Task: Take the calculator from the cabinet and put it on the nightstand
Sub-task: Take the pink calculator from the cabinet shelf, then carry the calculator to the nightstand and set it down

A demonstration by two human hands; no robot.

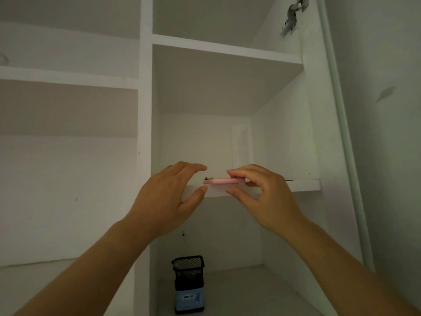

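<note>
A flat pink calculator [219, 181] lies edge-on at the front lip of a white cabinet shelf [305, 185]. My right hand [262, 197] pinches its right end, fingers on top and thumb below. My left hand [168, 197] hovers at its left end with fingers and thumb spread apart, just short of touching it. The nightstand is not in view.
The white cabinet has several open compartments, with an upright divider [144, 133] left of my hands. On the lower shelf stands a black mesh pen holder [188, 272] on top of a blue box [189, 301]. A metal hinge [292, 14] hangs at the upper right.
</note>
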